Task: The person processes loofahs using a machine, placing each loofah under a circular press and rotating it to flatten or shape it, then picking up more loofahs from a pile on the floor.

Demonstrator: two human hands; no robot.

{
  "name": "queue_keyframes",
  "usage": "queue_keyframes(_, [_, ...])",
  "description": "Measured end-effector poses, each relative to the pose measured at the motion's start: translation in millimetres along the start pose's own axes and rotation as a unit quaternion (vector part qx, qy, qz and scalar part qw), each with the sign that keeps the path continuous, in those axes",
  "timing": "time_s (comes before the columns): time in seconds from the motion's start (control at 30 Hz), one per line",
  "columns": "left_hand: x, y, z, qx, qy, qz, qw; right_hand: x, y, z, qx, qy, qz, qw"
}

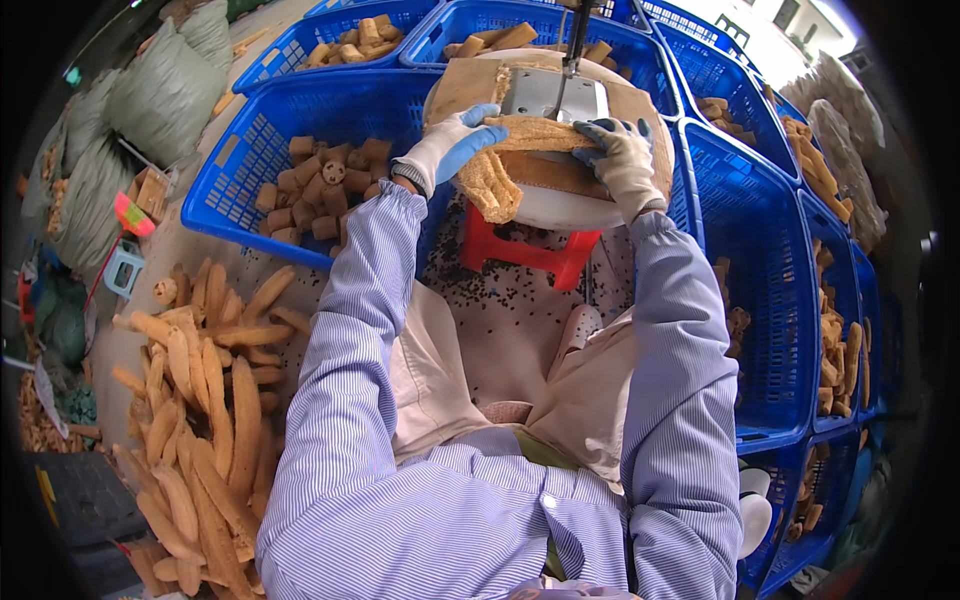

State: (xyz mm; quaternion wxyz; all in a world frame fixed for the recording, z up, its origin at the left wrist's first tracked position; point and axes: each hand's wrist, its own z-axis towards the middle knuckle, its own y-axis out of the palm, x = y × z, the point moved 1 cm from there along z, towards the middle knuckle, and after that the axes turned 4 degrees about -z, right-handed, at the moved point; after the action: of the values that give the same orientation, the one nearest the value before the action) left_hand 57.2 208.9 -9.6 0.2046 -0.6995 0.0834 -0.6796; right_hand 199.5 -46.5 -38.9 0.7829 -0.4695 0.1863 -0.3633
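Observation:
A dried loofah [540,135] lies across the front of a round machine table, bent, with its left end hanging over the near edge. My left hand [450,146], in a white glove with blue-coated fingers, grips it near the bend. On the other side my right hand [626,157], gloved the same way, holds its right end with the fingertips on top. Just beyond the loofah is a grey metal plate [525,94]. A thin upright metal bar [561,97] comes down to the plate from a dark shaft [577,37]; whether it touches the loofah cannot be told.
A blue plastic crate [262,180] with short cut loofah pieces [322,187] stands left. More blue crates [757,262] line the right side and back. Whole loofahs [202,390] are heaped at left. Under the table is a red plastic stool [525,255], amid dark seeds [480,289].

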Motion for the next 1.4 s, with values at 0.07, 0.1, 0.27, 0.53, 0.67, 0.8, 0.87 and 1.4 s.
queue_keyframes(0.07, [-14.9, 0.6, 21.7, 0.016, -0.018, -0.008, 1.000, -4.2, -1.0, 5.2, -0.004, 0.014, 0.005, 1.000])
queue_keyframes(0.1, [-14.2, 3.6, 26.9, 0.023, -0.020, -0.023, 0.999, -2.3, 0.7, 6.9, -0.005, 0.021, -0.002, 1.000])
queue_keyframes(0.27, [-22.1, 3.2, 52.8, 0.063, -0.003, -0.017, 0.998, -3.2, 2.2, 21.9, -0.018, 0.063, 0.002, 0.998])
queue_keyframes(0.53, [-21.7, 3.1, 86.4, 0.077, -0.003, -0.008, 0.997, 15.8, 31.8, 48.0, -0.018, 0.112, 0.026, 0.993])
queue_keyframes(0.67, [-23.1, -3.2, 99.5, 0.093, -0.020, -0.040, 0.995, 17.7, 25.8, 66.7, -0.068, 0.156, 0.037, 0.985])
queue_keyframes(0.8, [-5.9, -7.7, 60.8, 0.098, 0.013, -0.082, 0.992, 28.2, 1.2, 46.7, -0.076, 0.142, 0.123, 0.979])
queue_keyframes(0.87, [-2.2, -9.4, 32.1, 0.090, 0.043, -0.193, 0.976, 46.4, -21.3, 20.3, -0.023, 0.117, 0.188, 0.975])
queue_keyframes(1.4, [110.4, 260.3, -39.3, 0.037, 0.189, -0.410, 0.891, 46.1, -175.5, -279.1, 0.062, 0.299, 0.600, 0.740])
